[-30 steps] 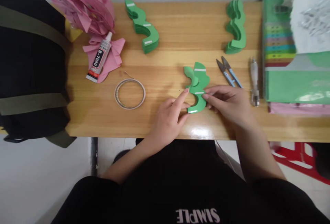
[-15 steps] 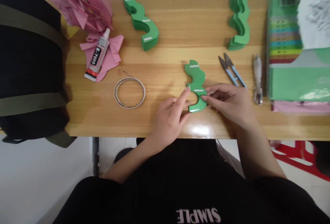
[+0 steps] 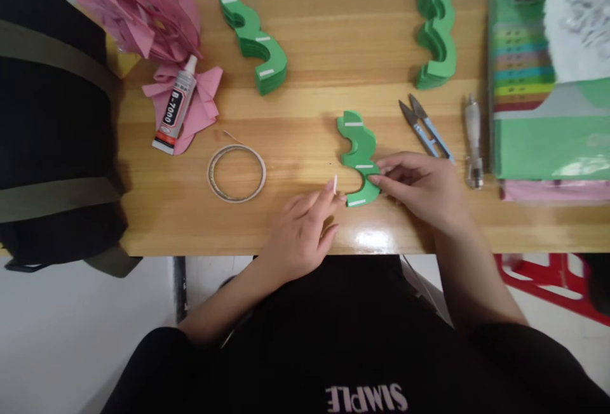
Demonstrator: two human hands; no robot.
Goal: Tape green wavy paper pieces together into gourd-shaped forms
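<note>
Wavy green cutout (image 3: 365, 144) with white strips
Pinched at its right side, it lies near the counter's (image 3: 305, 230) front edge, curved notches facing left, strips across its top, middle and bottom.

Looking moderately bright and fairly even, with light apparently falling from overhead. Glaring white in one small patch near the front edge of the glossy, pale-brown wooden table (image 3: 309, 109). Casting soft, faint shadows beside the green, wavy, flat cut-out piece (image 3: 365, 144) and around the bare right hand (image 3: 424, 192). Sinking into near-black, with little detail showing, across the black cloth shirt (image 3: 305, 331). Softening toward blur over silvery bits on the round white plate (image 3: 562, 39). Stretching slightly toward the outer edges.
</note>
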